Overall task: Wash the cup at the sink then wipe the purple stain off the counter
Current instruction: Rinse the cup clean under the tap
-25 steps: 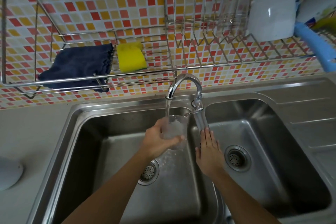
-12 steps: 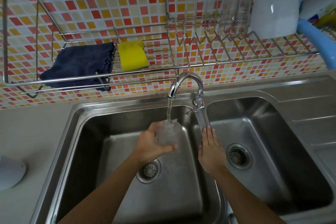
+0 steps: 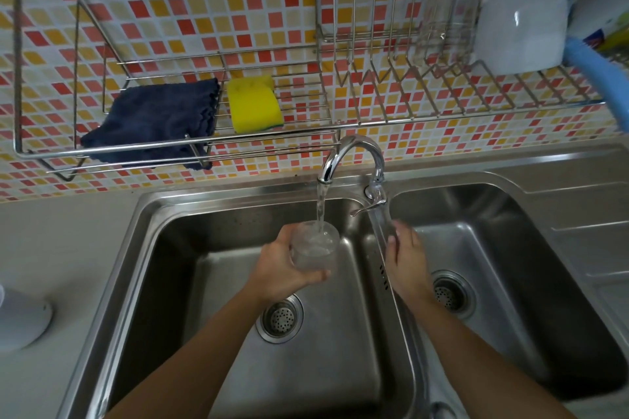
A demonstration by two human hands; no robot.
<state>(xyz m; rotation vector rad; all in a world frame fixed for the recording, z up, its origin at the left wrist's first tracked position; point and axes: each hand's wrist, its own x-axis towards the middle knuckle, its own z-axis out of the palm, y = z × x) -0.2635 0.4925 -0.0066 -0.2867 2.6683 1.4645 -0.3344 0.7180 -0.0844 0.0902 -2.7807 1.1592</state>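
My left hand (image 3: 279,270) grips a clear glass cup (image 3: 315,247) upright over the left sink basin (image 3: 190,286). Water runs from the chrome tap (image 3: 354,156) straight into the cup, which is nearly full. My right hand (image 3: 405,258) rests with relaxed fingers on the steel divider between the basins, just below the tap's lever (image 3: 369,207), holding nothing. No purple stain shows on the grey counter (image 3: 61,248).
A wire rack (image 3: 211,143) on the tiled wall holds a dark blue cloth (image 3: 153,119) and a yellow sponge (image 3: 253,104). Its right part holds a clear glass (image 3: 446,17), a white bowl (image 3: 520,20) and a blue handle (image 3: 599,75). A white object (image 3: 20,320) sits on the left counter. The right basin (image 3: 493,262) lies beside.
The cup has tipped back upright under the stream and filled with water. My right hand slid a little up the divider toward the tap lever.
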